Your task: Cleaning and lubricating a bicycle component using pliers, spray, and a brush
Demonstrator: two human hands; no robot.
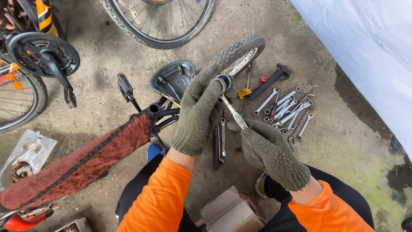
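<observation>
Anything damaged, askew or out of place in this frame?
Yes: the bicycle lies upside down, saddle on the concrete, its frame wrapped in a frayed red cloth. Spanners lie loosely scattered. Gloved hands look normal.

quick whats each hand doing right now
Left hand: closed, holding a small round metal part.
Right hand: closed on the handle of a thin brush-like tool.

Both forearms are seen rising from the lower edge of the frame, clad in bright orange sleeves. The left hand (198, 109), covered by a grey-green knitted glove, is raised at centre frame, its fingers curled closed near the top. The right hand (268, 150), gloved alike, is held lower and right of centre, clenched in a fist.
</observation>
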